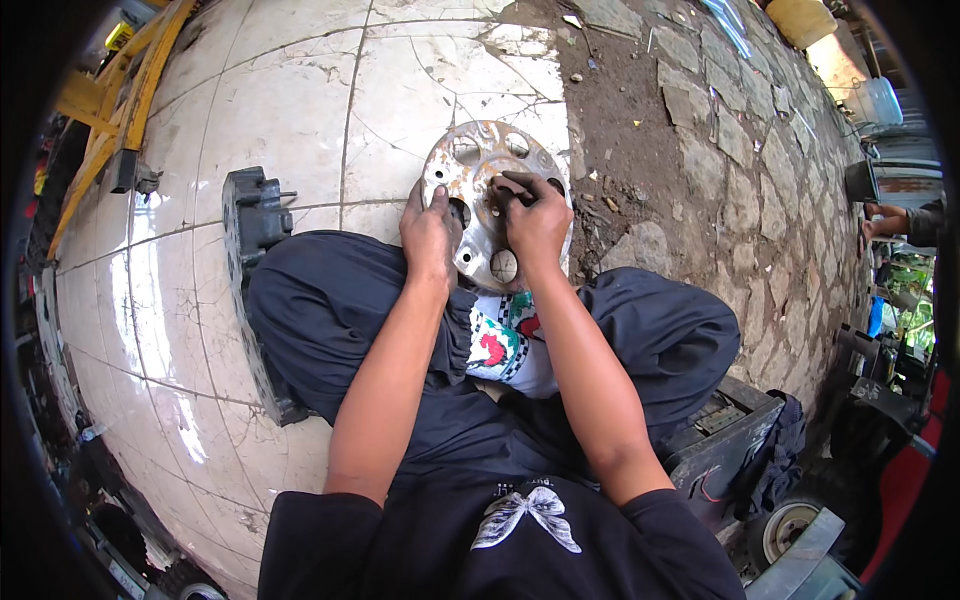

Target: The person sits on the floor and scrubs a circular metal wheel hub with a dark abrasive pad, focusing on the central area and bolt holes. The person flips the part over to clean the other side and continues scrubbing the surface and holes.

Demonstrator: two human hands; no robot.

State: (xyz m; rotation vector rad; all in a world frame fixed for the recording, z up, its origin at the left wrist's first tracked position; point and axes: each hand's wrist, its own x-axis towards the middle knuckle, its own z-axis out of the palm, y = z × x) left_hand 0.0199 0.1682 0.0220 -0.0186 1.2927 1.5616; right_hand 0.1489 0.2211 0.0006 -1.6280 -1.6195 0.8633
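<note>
A round, flat metal disc (484,240) with several large holes and rust stains lies in front of me, above my crossed legs. My left hand (431,232) grips its left edge, thumb on the upper face and the other fingers largely hidden. Over the disc's centre and right side, my right hand (537,218) is closed, its darkened fingertips pinched together close to the hub. Whatever those fingertips hold, if anything, is too small to make out. Below the disc, patterned fabric (495,345) with red, green and white shapes shows between my legs.
Beside my left knee stands a long dark engine-like metal casting (258,225) on cracked white tiles (290,90). A yellow frame (135,95) is at the far left. Stone paving (745,190) lies to the right, with a dark box (725,430) by my right leg. Another person's hand (885,222) shows at the right edge.
</note>
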